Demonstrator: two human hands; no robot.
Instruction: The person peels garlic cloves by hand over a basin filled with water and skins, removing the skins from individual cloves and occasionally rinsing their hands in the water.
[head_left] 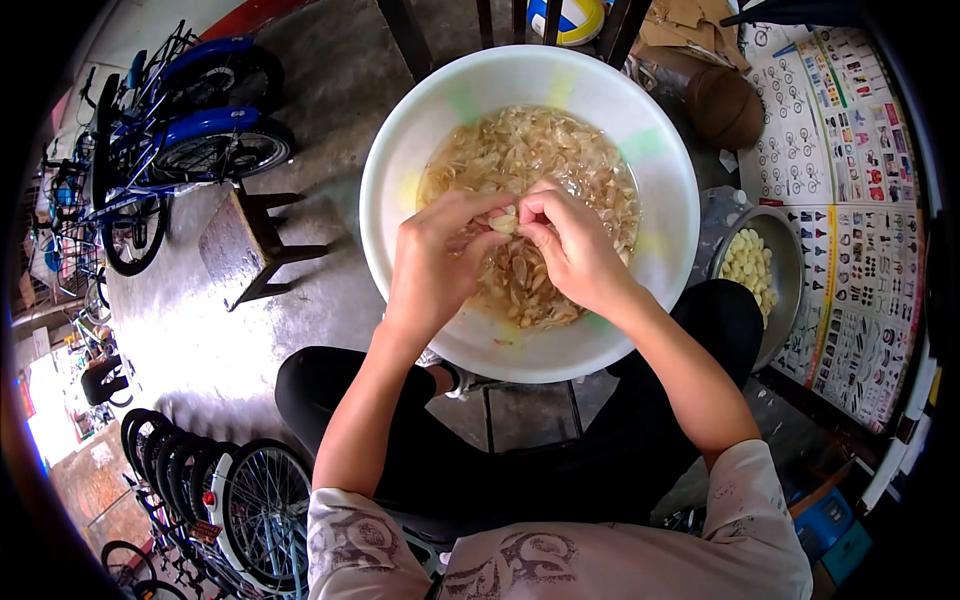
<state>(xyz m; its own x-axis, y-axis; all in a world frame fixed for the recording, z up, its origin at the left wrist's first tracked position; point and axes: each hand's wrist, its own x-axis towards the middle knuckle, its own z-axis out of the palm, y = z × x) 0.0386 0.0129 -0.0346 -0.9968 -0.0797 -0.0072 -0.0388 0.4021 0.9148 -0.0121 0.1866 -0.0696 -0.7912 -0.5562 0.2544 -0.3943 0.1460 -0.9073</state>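
Over a large white basin (660,190), both hands meet near its middle. My left hand (440,245) pinches a pale garlic clove (504,222) between thumb and fingers. On the clove's right side, my right hand (572,240) is closed, its thumb and fingertips touching or very near the clove. Below them, the basin holds water with many loose brownish garlic skins and cloves (540,140). Beside my right knee stands a metal bowl (790,270) with several peeled whitish cloves (748,268) in it.
A small wooden stool (238,245) is on the floor at the left, near blue bicycles (215,120). More bicycle wheels (268,515) stand at the lower left. Behind the basin are dark chair bars (405,35) and a ball (570,20). A brown ball (724,108) and printed sheets (860,230) are at the right.
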